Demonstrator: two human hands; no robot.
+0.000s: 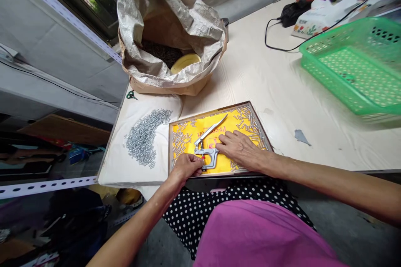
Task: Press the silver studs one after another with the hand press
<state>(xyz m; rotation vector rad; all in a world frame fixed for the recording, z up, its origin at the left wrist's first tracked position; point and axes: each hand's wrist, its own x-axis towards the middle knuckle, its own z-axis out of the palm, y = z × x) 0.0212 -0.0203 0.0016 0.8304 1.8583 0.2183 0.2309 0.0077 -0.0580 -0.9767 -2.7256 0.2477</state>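
A pair of grey snap fastener pliers (210, 155) is over a shallow yellow-lined tray (169, 144), its long silver handle pointing up and to the right. My left hand (185, 167) pinches with thumb and fingers at the jaw end of the pliers, by a small red part. Whether a small piece is also between those fingertips is hidden. My right hand (238, 149) reaches in from the right, fingers curled and closed at the grey frame of the pliers. Small silver metal pins (181, 138) lie scattered in the tray on both sides of the tool.
Left of the tray, a heap of silver pins (142, 139) rests on white cloth (114, 162), with small green scissors (131, 95) behind. A large open sack (171, 85) holds dark bits and a yellow dish (185, 62). A green basket (347, 87) stands at right.
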